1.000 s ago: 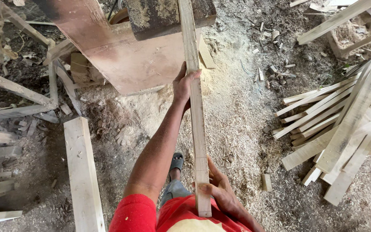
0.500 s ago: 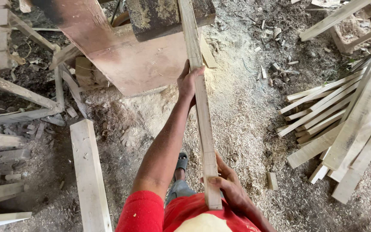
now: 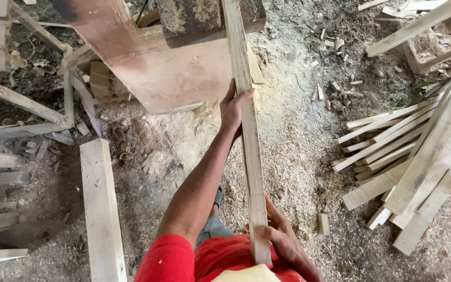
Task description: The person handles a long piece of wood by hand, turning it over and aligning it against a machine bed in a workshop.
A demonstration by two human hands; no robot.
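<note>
While the left hand [image 3: 234, 107] curled round the strip [image 3: 249, 151] midway to steady it, the right hand [image 3: 280, 235] pinched its near end by the red shirt. Pale, rough-sawn and narrow, the strip ran up onto a dusty saw bench [image 3: 173, 68]; similar offcuts [image 3: 413, 156] lay right of it on sawdust.

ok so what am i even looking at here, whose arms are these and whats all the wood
The picture comes from a camera worn on a person's head, looking down, so the arms are that person's own. The left hand grips a long wooden slat partway up; the right hand holds its near end by the red shirt. The slat's far end reaches a rusty brown machine. The ground is covered in sawdust. A pile of slats lies to the right, and a thick plank to the left.
</note>
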